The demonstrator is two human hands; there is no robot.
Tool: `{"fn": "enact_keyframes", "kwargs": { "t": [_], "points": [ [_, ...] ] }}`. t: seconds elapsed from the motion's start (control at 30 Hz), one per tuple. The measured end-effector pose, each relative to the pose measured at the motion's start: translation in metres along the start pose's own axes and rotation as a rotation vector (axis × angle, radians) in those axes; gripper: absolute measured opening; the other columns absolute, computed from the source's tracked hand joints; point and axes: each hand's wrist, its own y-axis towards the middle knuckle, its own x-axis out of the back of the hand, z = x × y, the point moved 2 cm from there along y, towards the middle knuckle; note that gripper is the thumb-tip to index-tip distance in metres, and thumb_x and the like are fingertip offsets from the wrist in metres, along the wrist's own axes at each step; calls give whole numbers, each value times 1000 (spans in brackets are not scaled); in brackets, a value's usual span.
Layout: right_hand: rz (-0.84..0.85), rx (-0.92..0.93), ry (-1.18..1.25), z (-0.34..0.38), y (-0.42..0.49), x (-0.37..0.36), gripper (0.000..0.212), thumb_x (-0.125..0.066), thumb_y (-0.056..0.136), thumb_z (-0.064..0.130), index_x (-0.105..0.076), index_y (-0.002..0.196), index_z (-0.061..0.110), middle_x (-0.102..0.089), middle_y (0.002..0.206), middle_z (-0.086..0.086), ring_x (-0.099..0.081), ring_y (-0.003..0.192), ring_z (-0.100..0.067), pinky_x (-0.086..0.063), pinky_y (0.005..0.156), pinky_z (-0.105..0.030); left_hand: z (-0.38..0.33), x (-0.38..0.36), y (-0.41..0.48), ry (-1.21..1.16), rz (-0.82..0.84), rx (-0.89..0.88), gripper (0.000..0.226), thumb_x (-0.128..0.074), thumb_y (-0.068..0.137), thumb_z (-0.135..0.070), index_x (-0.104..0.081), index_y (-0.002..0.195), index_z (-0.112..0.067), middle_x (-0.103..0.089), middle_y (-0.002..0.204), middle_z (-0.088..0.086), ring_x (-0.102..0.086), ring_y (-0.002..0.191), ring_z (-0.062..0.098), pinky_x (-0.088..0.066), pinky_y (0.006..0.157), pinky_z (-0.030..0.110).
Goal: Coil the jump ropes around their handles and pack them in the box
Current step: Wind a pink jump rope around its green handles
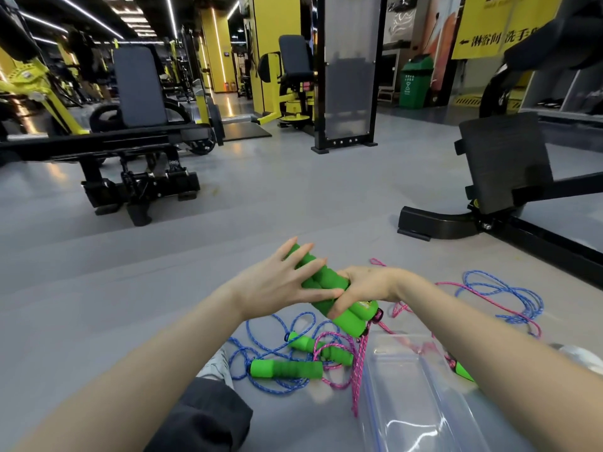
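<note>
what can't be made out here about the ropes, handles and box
Head view: transparent plastic box is cut off by the bottom edge; its full shape is unseen.
Held green foam handles: middle covered by right hand and left hand.
Another green handle is mostly hidden behind the right forearm.
Label on the held handles: too blurred to read.

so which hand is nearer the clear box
Right. The right hand, gripping the green handles, is just beyond the clear box; the left hand sits farther left.
</note>
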Motion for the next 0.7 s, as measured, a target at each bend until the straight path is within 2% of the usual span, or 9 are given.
{"fn": "enact_keyframes", "kwargs": {
  "t": [0.1,0.2,0.27,0.3,0.43,0.47,0.57,0.63,0.7],
  "points": [
    [41,0,27,-5,5,-4,20,-76,69,14,-59,72,23,-65,70,11,-62,74,-12,-49,73,-24,-1,-8,-3,-67,-24,9,76,-65,80,-19,-28,143,-40,-46,118,15,-56,93,35,-48,82,47],
    [73,26,170,-12,8,-6,27,-72,66,14,-62,91,16,-69,90,-1,-65,88,-17,-50,87,-33,-1,-17,-11,-107,-42,27,69,-59,86,-18,-29,144,-41,-47,119,15,-54,86,30,-46,73,40],
    [72,22,311,-18,9,-5,41,-71,68,13,-62,108,12,-70,105,-8,-66,97,-19,-51,90,-32,1,-21,-18,-108,-32,48,69,-58,87,-19,-28,144,-41,-53,118,16,-54,88,30,-45,75,41],
    [72,21,391,-19,8,-4,46,-70,70,14,-60,114,11,-68,109,-10,-67,96,-18,-53,86,-30,2,-23,-21,-108,-33,68,68,-58,87,-18,-28,144,-40,-54,116,16,-54,90,31,-44,77,42],
    [121,71,632,-28,7,-4,34,-64,81,8,-59,112,19,-71,100,-4,-70,79,-18,-58,71,-29,11,-27,-32,-92,-54,156,61,-35,93,-6,-31,145,-37,-52,112,21,-53,100,36,-42,93,52],
    [120,66,640,-32,8,-5,33,-62,84,4,-58,112,21,-71,97,-2,-70,74,-18,-58,70,-29,14,-28,-35,-81,-54,173,62,-38,91,-5,-32,145,-36,-50,112,21,-53,99,36,-43,92,52],
    [-1,-28,472,-42,15,-1,38,-63,81,-6,-60,108,20,-70,88,-2,-65,58,-13,-54,62,-22,23,-32,-50,-38,-28,210,72,-56,81,-4,-36,143,-33,-49,112,20,-55,88,34,-46,79,45],
    [-163,-66,214,-43,20,11,22,-64,79,-6,-65,87,14,-67,67,-2,-54,45,-4,-45,55,-19,27,-35,-61,-6,6,255,70,-47,79,0,-38,141,-30,-53,111,21,-55,84,34,-44,74,43],
    [-312,-69,-71,-36,24,27,16,-63,81,0,-65,71,11,-65,63,-8,-51,42,-4,-42,56,-23,31,-36,-71,16,34,320,69,-35,76,2,-40,138,-27,-53,110,22,-55,81,35,-42,70,42]
  ]
}}
